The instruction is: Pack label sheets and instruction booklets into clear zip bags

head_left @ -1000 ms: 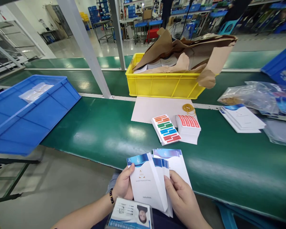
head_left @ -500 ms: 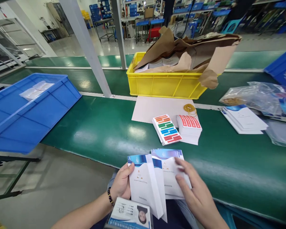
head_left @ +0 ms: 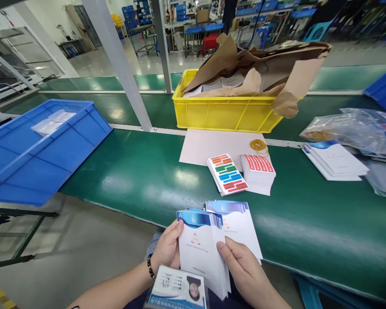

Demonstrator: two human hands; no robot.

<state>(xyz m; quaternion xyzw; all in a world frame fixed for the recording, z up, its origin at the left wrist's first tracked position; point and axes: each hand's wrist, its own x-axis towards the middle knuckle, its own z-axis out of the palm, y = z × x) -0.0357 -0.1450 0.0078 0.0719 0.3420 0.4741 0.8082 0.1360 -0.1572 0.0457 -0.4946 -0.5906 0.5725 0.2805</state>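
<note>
A fanned stack of white booklets (head_left: 199,253) with blue wave tops is held between both hands. My left hand (head_left: 169,244) grips the left edge, thumb on the front cover. On the right edge, my right hand (head_left: 241,266) closes with its thumb on the front and its fingers hidden behind. Behind them, a second pile of the same booklets (head_left: 244,227) rests at the table's front edge. Farther back lie a stack of sheets with coloured labels (head_left: 228,174) and a taller stack of red-printed cards (head_left: 259,174).
A yellow crate (head_left: 225,113) with torn brown paper stands behind a white sheet (head_left: 196,148) and yellow rubber bands (head_left: 259,146). To the left is a blue bin (head_left: 80,150). More booklets (head_left: 336,161) and plastic bags (head_left: 350,128) lie at right. An ID badge (head_left: 176,287) hangs in front of me.
My right hand has moved left and down from the rear pile onto the right edge of the held booklets. The held stack is now closer together.
</note>
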